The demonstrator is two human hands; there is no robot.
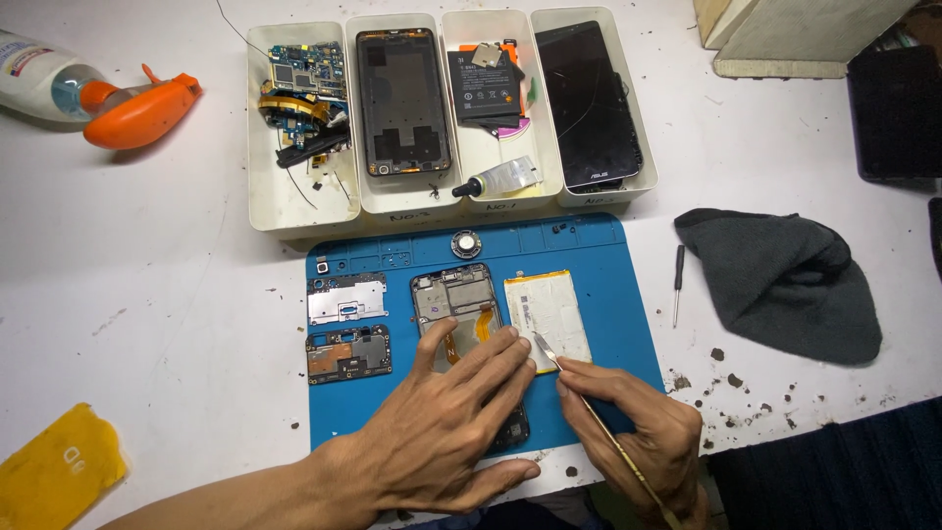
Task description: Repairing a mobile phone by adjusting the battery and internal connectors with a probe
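- White tabletop, scuffed and dotted with dark crumbs, carries a blue work mat (599,285) that serves as your landmark.
- Your left hand (446,417) lies flat and spread on the opened phone frame (456,299) at the middle of the mat, fingers loose, gripping nothing; it hides the frame's lower half.
- Your right hand (643,427) is pinched shut around a thin metal pry tool (589,407), whose tip touches the lower edge of the white battery (549,314) on the mat's right part.
- The tool's handle runs out of the bottom of the picture.
- The battery is flat, pale and yellow-edged, just beside the frame.
- On the mat's left part lie a silver shield plate (346,297) and, nearer you, a dark circuit cover (348,353).
- A small round speaker (465,242) sits at the mat's far edge.
- Right of the mat lie a small screwdriver (677,285) and a crumpled grey cloth (785,280).
- Left of the mat, nearer you, is a yellow pad (59,466), partly cut off.
- Beyond the mat stand four white trays (270,196) with boards, a phone shell, a battery with a glue tube, and a cracked screen.
- Far left of the mat lies an orange-capped bottle (88,93), cut off.
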